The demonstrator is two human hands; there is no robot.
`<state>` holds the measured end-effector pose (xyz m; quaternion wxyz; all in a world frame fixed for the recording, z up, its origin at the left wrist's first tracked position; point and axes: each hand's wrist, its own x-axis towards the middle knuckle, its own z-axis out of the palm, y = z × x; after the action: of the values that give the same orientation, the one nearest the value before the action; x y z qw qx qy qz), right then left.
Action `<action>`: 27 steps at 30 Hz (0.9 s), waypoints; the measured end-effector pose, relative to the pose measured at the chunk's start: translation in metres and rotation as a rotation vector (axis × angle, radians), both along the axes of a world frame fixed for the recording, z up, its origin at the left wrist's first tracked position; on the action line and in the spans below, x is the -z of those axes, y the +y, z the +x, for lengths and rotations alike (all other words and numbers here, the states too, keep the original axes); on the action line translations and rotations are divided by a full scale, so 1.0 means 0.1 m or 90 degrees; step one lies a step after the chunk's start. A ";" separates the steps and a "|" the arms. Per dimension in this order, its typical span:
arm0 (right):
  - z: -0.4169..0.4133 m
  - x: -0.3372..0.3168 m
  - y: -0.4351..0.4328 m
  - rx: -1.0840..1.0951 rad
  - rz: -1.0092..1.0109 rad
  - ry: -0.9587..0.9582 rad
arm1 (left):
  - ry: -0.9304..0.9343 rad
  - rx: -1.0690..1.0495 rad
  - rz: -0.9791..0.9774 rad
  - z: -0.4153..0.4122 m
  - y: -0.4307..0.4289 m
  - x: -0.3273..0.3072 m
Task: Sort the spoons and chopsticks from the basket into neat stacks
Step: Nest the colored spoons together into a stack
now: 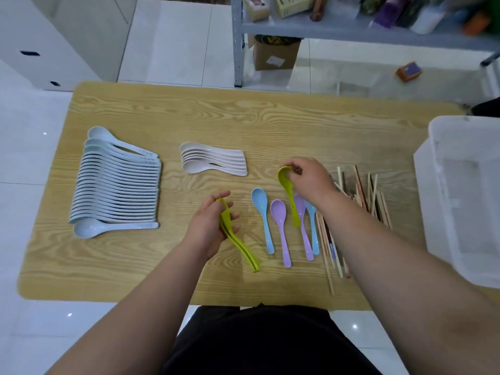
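A single green spoon (pixel 291 197) is pinched at its bowl by the right hand (pixel 309 180), above the loose pastel spoons (pixel 278 212). Nested green spoons (pixel 239 246) are gripped by the left hand (pixel 208 226). Light, rigid, slippery plastic is presumed, so a grasp at the bowl is advised.

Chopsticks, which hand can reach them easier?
Probably right. The chopsticks lie just beside the right hand, which pinches one green spoon; the left hand is farther off, gripping stacked green spoons.

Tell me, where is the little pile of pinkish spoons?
In the head view, the pinkish spoon pile lies mid-table, right of the big pale blue spoon stack and just left of the right hand.
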<state>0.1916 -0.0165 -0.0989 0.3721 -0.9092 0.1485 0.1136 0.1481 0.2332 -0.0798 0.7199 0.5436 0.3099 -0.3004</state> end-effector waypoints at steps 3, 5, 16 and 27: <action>-0.10 -0.38 0.05 0.034 0.020 -0.093 | -0.029 0.024 -0.021 0.03 0.05 -0.09; -0.21 -0.62 0.17 0.069 0.092 -0.124 | -0.043 0.036 -0.049 0.06 0.06 -0.16; -0.81 -0.67 1.12 0.195 0.383 -0.010 | -0.092 0.196 -0.162 -0.02 0.04 -0.50; -0.86 -0.48 1.04 0.187 0.269 0.014 | -0.084 0.210 -0.131 -0.06 0.02 -0.37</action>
<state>0.1055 0.0871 -0.0509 0.5647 -0.7786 0.2560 0.0967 0.1419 0.2348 -0.0425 0.7314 0.5293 0.1368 -0.4077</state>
